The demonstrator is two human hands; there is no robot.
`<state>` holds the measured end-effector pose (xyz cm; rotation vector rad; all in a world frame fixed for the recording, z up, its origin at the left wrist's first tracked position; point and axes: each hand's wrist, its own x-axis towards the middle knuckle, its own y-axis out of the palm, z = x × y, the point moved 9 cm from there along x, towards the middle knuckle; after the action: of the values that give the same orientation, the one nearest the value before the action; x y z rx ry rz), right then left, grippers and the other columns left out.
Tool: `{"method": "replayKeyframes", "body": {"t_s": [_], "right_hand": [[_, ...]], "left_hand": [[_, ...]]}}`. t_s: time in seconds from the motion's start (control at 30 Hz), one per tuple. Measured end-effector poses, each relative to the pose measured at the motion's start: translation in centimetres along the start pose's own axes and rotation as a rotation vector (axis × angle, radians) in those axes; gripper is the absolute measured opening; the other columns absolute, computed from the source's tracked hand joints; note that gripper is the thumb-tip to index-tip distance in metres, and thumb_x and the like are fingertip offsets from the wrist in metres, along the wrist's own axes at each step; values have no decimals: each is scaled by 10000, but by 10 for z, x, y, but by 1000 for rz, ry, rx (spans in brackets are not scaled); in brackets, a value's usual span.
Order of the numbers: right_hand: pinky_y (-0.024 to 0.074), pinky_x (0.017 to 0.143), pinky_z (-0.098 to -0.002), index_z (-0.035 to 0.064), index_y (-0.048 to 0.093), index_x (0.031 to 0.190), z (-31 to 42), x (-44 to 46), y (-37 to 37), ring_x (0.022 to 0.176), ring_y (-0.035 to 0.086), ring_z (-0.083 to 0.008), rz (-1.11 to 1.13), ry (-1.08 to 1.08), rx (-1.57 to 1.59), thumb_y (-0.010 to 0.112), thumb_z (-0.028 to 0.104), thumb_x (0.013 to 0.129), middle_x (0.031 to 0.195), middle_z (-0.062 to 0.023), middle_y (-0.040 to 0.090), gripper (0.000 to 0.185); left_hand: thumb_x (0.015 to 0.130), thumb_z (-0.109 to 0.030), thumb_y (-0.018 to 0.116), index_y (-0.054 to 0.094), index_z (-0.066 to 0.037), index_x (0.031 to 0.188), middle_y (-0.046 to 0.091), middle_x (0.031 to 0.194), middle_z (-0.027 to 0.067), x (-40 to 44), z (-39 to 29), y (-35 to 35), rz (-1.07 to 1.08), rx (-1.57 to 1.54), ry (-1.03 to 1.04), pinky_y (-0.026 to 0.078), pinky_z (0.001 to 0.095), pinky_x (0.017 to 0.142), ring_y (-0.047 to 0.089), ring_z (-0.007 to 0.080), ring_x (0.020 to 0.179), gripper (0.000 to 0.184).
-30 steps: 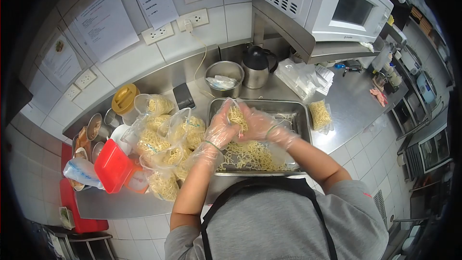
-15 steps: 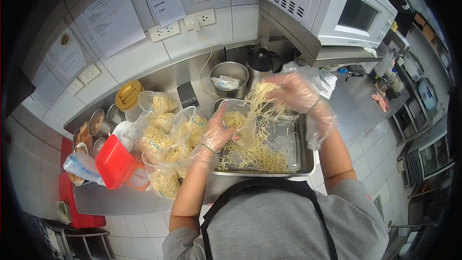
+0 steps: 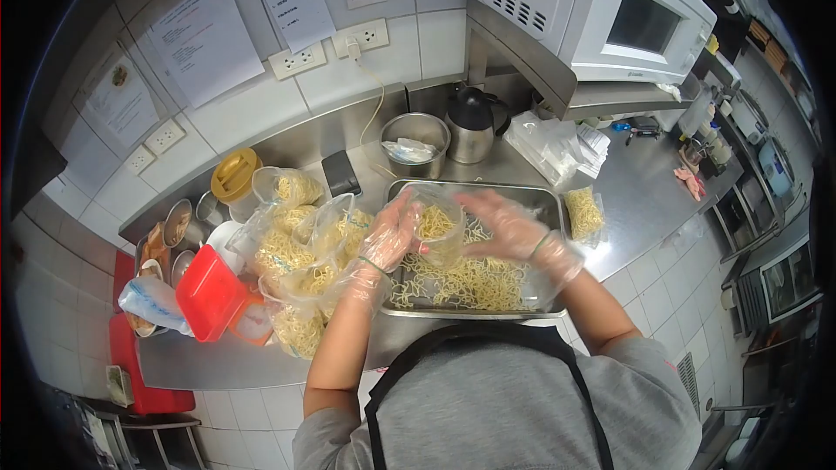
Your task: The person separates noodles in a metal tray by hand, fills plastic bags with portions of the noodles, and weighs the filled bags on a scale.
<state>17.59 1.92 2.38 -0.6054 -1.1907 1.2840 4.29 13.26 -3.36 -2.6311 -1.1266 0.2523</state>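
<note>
My left hand (image 3: 391, 232), in a clear plastic glove with a green band at the wrist, grips a clear plastic bag (image 3: 446, 250) from its left side. Pale yellow noodles (image 3: 435, 222) sit inside the bag. On the bag's right side is my right hand (image 3: 507, 224), gloved too, with its fingers apart and no noodles in it; whether the fingertips touch the bag I cannot tell. Both hands are over a metal tray (image 3: 552, 209), where loose noodles (image 3: 488, 285) are spread, mostly along the near side.
Several filled noodle bags (image 3: 296, 328) crowd the counter left of the tray, beside a red-lidded container (image 3: 209, 294). One noodle bag (image 3: 583, 213) lies to the right. Behind stand a metal pot (image 3: 416, 128) and a thermal jug (image 3: 470, 126). A microwave (image 3: 644, 22) sits on a shelf above.
My right hand has come down and left from above the tray to the bag. The noodles it held are out of it. My left hand keeps its hold on the bag.
</note>
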Motion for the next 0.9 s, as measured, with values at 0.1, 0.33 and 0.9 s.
{"method": "replayKeyframes", "body": {"t_s": [0.1,0.33,0.9], "right_hand": [[496,828,-421,131,614,1204,46,20,7,966,621,-315,-67,-48,-13,754,305,767,1058,-181,636,491],[524,679,-357,44,728,903,9,48,-21,718,659,-257,-161,137,335,726,172,805,783,-109,671,161],[424,1013,-465,87,612,1214,-134,-49,91,1183,500,-435,47,451,22,685,358,811,1245,-244,555,491]], "left_hand": [[925,-218,418,369,27,1429,649,1104,241,2,-5,0,-6,219,22,479,378,909,710,291,827,562],[904,-171,460,441,-37,1408,653,1106,226,-1,8,-2,26,-56,-52,510,366,869,719,270,746,523],[742,124,470,424,14,1412,531,1356,135,-4,-59,-9,220,2,-6,575,292,683,679,158,702,681]]}}
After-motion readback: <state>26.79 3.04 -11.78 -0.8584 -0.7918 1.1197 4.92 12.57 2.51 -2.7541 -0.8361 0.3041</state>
